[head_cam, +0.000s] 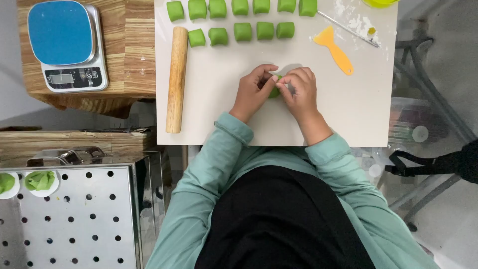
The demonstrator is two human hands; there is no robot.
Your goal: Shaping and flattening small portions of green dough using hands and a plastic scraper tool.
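Note:
Both my hands pinch one green dough piece (274, 92) over the white work mat (219, 99). My left hand (251, 92) grips it from the left, and my right hand (298, 89) closes on it from the right; most of the piece is hidden by my fingers. Several green dough portions (242, 31) lie in two rows along the mat's far edge. A wooden rolling pin (176, 79) lies lengthwise on the mat's left side. An orange plastic scraper (334, 49) rests to the upper right of my hands.
A digital scale with a blue platform (67, 45) stands on a wooden block at the far left. A perforated steel steamer tray (64, 219) at lower left holds shaped green dough on paper (41, 180). A thin metal rod (347, 29) lies by flour dust.

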